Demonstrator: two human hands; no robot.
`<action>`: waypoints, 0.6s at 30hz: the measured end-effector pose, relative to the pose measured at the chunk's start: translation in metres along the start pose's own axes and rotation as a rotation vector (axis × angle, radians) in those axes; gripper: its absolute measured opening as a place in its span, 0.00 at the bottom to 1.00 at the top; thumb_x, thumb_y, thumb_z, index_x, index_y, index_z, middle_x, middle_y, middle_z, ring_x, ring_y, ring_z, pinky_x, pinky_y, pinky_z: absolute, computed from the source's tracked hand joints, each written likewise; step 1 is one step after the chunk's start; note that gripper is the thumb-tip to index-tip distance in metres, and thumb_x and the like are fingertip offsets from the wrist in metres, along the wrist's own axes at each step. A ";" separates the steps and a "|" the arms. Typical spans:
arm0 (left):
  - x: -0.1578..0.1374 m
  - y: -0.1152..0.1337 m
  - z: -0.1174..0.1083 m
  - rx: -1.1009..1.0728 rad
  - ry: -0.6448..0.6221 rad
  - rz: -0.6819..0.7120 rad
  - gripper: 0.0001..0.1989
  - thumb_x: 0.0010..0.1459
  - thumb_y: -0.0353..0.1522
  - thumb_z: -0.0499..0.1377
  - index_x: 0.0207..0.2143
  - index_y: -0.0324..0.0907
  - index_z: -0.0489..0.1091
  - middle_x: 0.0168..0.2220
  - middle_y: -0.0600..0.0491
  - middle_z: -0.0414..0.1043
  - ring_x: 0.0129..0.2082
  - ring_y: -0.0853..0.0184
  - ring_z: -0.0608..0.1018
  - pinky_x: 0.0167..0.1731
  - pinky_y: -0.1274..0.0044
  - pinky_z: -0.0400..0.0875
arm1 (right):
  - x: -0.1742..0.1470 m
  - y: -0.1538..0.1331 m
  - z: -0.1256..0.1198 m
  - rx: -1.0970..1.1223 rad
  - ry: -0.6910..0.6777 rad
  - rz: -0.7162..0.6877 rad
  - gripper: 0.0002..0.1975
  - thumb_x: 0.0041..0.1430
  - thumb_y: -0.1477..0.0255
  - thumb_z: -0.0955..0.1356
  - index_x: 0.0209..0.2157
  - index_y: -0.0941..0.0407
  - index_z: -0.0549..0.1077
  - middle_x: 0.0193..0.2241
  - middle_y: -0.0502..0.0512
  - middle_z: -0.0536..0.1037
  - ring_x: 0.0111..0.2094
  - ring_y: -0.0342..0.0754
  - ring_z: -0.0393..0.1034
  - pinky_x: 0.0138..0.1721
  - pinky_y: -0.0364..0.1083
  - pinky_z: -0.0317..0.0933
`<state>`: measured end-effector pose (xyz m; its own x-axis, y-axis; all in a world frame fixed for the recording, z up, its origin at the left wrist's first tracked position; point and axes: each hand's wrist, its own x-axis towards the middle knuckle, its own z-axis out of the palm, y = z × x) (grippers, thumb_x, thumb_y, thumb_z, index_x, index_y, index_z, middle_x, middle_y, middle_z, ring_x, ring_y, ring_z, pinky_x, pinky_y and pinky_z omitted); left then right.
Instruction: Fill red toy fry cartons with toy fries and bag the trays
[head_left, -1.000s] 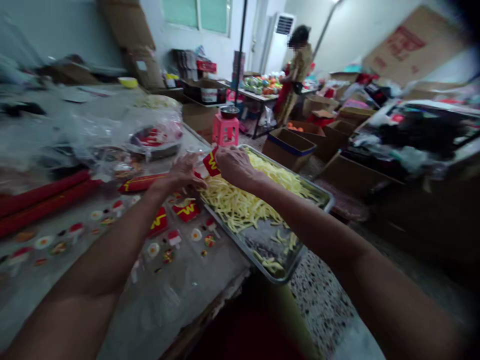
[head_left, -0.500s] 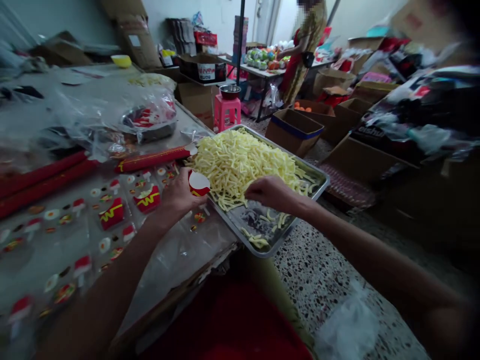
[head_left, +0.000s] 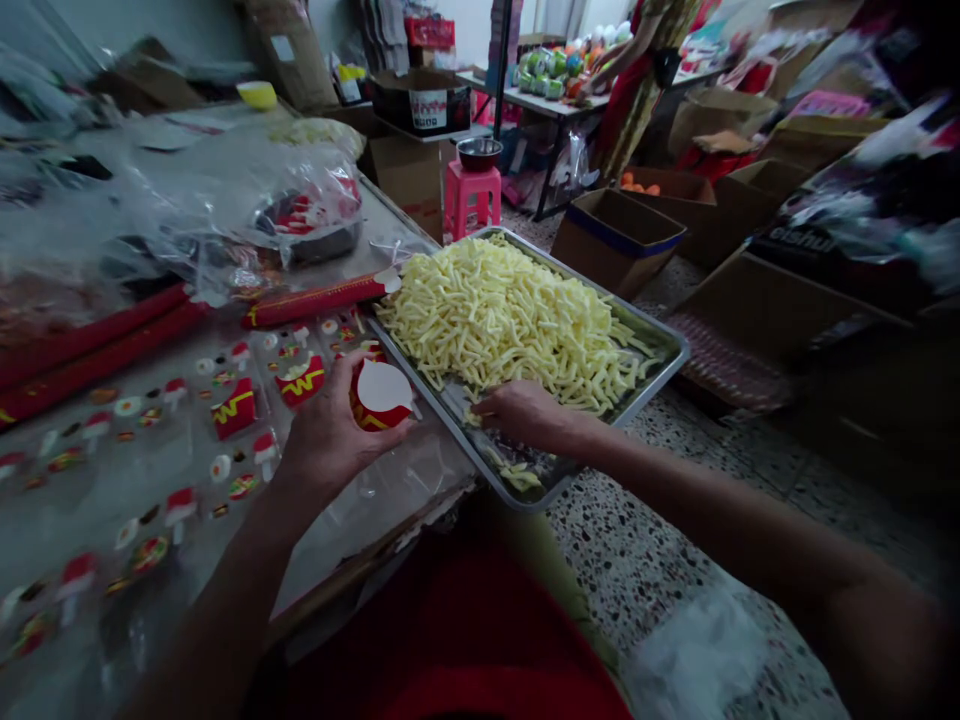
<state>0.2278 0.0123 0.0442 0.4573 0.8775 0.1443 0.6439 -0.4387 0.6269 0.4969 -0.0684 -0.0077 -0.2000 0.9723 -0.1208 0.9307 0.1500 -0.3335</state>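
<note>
My left hand [head_left: 324, 435] is wrapped around a small red french-fry carton [head_left: 384, 388] with a white back and a yellow mark, held beside the tray over the table. My right hand [head_left: 523, 413] is in the metal tray [head_left: 660, 362], its fingers pinched together at the near edge of the heap, with pale bits showing at the fingertips. A large heap of pale yellow french-fry pieces [head_left: 499, 310] fills most of the tray. A few loose ones lie near its front corner. Long stacks of nested red cartons [head_left: 319, 300] lie behind my left hand.
Rows of clear bags with miniature food pieces [head_left: 154, 410] cover the table on the left. Beyond stand a pink stool [head_left: 471, 195] with a metal bowl and open cardboard boxes [head_left: 619, 235]. A person [head_left: 637, 85] works at a far table.
The carton has turned so more of its white back shows, and it sits lower. My right hand has moved down and slightly left toward the tray's near edge. The view has shifted.
</note>
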 end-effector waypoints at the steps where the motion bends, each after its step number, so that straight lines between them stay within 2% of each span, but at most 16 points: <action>1: -0.003 -0.001 0.005 -0.019 -0.036 0.007 0.44 0.45 0.45 0.74 0.63 0.46 0.64 0.53 0.48 0.78 0.49 0.53 0.82 0.48 0.66 0.77 | -0.009 0.007 -0.003 0.067 0.002 0.037 0.12 0.61 0.75 0.73 0.44 0.52 0.87 0.37 0.56 0.85 0.36 0.48 0.75 0.35 0.45 0.60; 3: -0.005 -0.001 0.013 -0.025 -0.075 0.027 0.43 0.45 0.44 0.75 0.62 0.47 0.65 0.54 0.48 0.78 0.50 0.53 0.81 0.49 0.65 0.76 | -0.025 0.020 -0.011 0.255 0.088 0.143 0.13 0.61 0.72 0.74 0.48 0.51 0.86 0.35 0.53 0.85 0.34 0.46 0.75 0.35 0.44 0.61; 5: -0.004 0.001 0.018 0.002 -0.054 0.035 0.43 0.46 0.43 0.75 0.63 0.47 0.65 0.54 0.48 0.78 0.50 0.53 0.81 0.51 0.64 0.76 | -0.037 0.030 -0.021 0.373 0.258 0.233 0.11 0.61 0.70 0.75 0.45 0.52 0.86 0.32 0.52 0.84 0.31 0.45 0.75 0.35 0.44 0.63; 7: -0.002 0.001 0.017 0.047 0.012 0.043 0.43 0.47 0.41 0.74 0.63 0.44 0.64 0.55 0.46 0.77 0.53 0.51 0.80 0.54 0.63 0.75 | -0.045 0.033 -0.027 0.373 0.378 0.231 0.06 0.62 0.71 0.74 0.39 0.54 0.86 0.32 0.52 0.84 0.31 0.44 0.75 0.36 0.44 0.64; 8: -0.001 0.000 0.016 0.077 0.049 0.052 0.42 0.47 0.40 0.74 0.63 0.43 0.64 0.56 0.44 0.76 0.54 0.50 0.79 0.56 0.62 0.74 | -0.048 0.032 -0.028 0.337 0.385 0.194 0.05 0.62 0.71 0.74 0.37 0.54 0.86 0.33 0.52 0.84 0.32 0.44 0.75 0.37 0.45 0.65; 11: -0.003 -0.004 0.011 0.170 0.089 0.085 0.41 0.48 0.38 0.74 0.62 0.41 0.65 0.59 0.40 0.73 0.59 0.47 0.77 0.59 0.61 0.73 | -0.048 0.021 -0.022 0.160 0.244 -0.005 0.07 0.62 0.71 0.76 0.42 0.54 0.85 0.40 0.56 0.83 0.39 0.48 0.75 0.41 0.46 0.66; 14: -0.010 -0.007 0.009 0.188 0.022 0.115 0.40 0.49 0.38 0.73 0.63 0.42 0.65 0.60 0.42 0.73 0.58 0.48 0.78 0.58 0.62 0.73 | -0.041 0.011 -0.012 -0.007 0.086 -0.175 0.17 0.61 0.69 0.77 0.51 0.56 0.82 0.47 0.62 0.79 0.47 0.53 0.73 0.46 0.48 0.66; 18: -0.018 -0.004 0.009 0.186 -0.044 0.110 0.40 0.49 0.40 0.74 0.62 0.44 0.66 0.59 0.44 0.75 0.56 0.48 0.79 0.56 0.62 0.74 | -0.028 0.012 -0.007 -0.041 -0.044 -0.178 0.17 0.63 0.68 0.76 0.53 0.57 0.80 0.45 0.61 0.78 0.41 0.49 0.72 0.41 0.45 0.64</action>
<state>0.2223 -0.0039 0.0319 0.5550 0.8147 0.1681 0.6887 -0.5633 0.4564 0.5161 -0.0923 -0.0014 -0.3746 0.9213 -0.1043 0.8911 0.3267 -0.3151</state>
